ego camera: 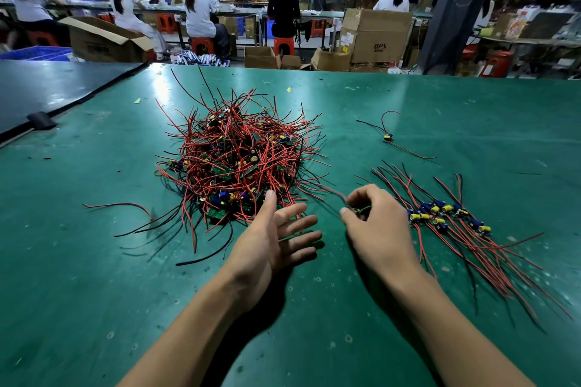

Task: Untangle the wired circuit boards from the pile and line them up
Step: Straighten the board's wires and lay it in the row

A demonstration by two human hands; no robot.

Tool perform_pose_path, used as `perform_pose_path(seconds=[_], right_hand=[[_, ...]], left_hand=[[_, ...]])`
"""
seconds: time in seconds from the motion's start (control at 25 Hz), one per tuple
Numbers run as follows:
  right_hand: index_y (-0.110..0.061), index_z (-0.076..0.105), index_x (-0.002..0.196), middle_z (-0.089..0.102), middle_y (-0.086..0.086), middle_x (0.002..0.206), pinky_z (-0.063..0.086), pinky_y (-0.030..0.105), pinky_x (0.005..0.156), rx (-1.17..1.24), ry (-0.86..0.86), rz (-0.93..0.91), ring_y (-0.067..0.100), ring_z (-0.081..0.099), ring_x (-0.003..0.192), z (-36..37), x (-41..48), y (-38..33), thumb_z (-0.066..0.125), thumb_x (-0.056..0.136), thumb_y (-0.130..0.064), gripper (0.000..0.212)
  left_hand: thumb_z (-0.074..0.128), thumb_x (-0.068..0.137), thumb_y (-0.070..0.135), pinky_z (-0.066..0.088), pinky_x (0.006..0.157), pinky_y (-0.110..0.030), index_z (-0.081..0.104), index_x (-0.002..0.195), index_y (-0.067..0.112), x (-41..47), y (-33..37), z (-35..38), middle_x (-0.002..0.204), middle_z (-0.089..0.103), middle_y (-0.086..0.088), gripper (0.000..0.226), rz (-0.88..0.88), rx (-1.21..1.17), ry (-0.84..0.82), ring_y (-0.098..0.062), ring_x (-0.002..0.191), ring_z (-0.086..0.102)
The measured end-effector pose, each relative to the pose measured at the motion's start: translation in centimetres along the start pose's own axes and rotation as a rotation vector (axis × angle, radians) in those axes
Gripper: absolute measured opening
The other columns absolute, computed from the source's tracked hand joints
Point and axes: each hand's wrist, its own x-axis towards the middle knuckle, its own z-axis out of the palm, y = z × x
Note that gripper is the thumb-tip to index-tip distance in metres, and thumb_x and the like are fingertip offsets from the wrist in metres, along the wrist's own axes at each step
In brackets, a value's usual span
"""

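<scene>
A tangled pile (239,157) of small green circuit boards with red and black wires lies in the middle of the green table (345,308). To its right, several boards (446,214) lie side by side in a row, wires trailing toward me. One single wired board (388,137) lies apart, farther back. My right hand (374,226) pinches a small circuit board (356,210) between thumb and fingers, its red wire running back toward the pile. My left hand (276,236) hovers just in front of the pile's near edge, palm up, fingers spread, holding nothing.
A dark mat (53,91) with a black clip (41,120) covers the table's far left. Loose wire ends stick out around the pile. Beyond the table's far edge stand cardboard boxes (374,34), red stools and seated workers at benches.
</scene>
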Motion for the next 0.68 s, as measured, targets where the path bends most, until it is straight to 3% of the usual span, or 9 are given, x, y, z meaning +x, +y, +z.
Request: perform_pose_path(seconds=[0.2, 0.32, 0.44, 0.52, 0.68], right_hand=[[-0.023, 0.056, 0.096, 0.056, 0.001, 0.101, 0.037, 0.036, 0.082, -0.198, 0.213, 0.123, 0.027, 0.053, 0.095, -2.2, 1.4, 1.9, 0.067, 0.090, -0.021, 0.012], [-0.025, 0.058, 0.108, 0.056, 0.005, 0.119, 0.033, 0.044, 0.098, -0.474, 0.146, 0.214, 0.031, 0.045, 0.119, -2.6, 1.5, 2.8, 0.066, 0.091, -0.029, 0.019], [-0.026, 0.053, 0.131, 0.046, 0.006, 0.141, 0.025, 0.047, 0.109, -0.588, 0.042, 0.257, 0.029, 0.031, 0.136, -2.7, 1.5, 3.3, 0.064, 0.092, -0.036, 0.043], [-0.024, 0.049, 0.140, 0.044, 0.005, 0.147, 0.024, 0.046, 0.112, -0.591, 0.014, 0.240, 0.027, 0.030, 0.140, -2.6, 1.5, 3.7, 0.060, 0.095, -0.037, 0.048], [-0.023, 0.054, 0.138, 0.054, 0.003, 0.141, 0.028, 0.043, 0.107, -0.587, 0.025, 0.203, 0.026, 0.039, 0.135, -2.8, 1.5, 4.2, 0.055, 0.099, -0.032, 0.040]], left_hand=[[0.026, 0.092, 0.062, 0.052, 0.095, -0.042, 0.061, 0.121, 0.006, 0.1, -0.2, -0.1, 0.116, 0.071, -0.012, 0.073, 0.002, 0.043, -0.016, -0.027, 0.107, 0.068], [0.027, 0.091, 0.061, 0.050, 0.098, -0.044, 0.062, 0.118, 0.003, 0.1, -0.2, -0.2, 0.114, 0.071, -0.014, 0.073, 0.007, 0.050, -0.028, -0.029, 0.106, 0.068], [0.025, 0.094, 0.060, 0.051, 0.097, -0.045, 0.062, 0.118, 0.002, 0.1, -0.3, -0.2, 0.114, 0.071, -0.015, 0.073, 0.014, 0.057, -0.039, -0.030, 0.106, 0.068], [0.024, 0.095, 0.059, 0.051, 0.097, -0.045, 0.062, 0.118, 0.001, 0.1, -0.4, -0.3, 0.114, 0.071, -0.016, 0.072, 0.017, 0.062, -0.039, -0.031, 0.106, 0.068], [0.025, 0.096, 0.058, 0.053, 0.093, -0.043, 0.061, 0.118, 0.000, 0.1, -0.4, -0.3, 0.112, 0.071, -0.017, 0.072, 0.020, 0.064, -0.038, -0.032, 0.104, 0.069]])
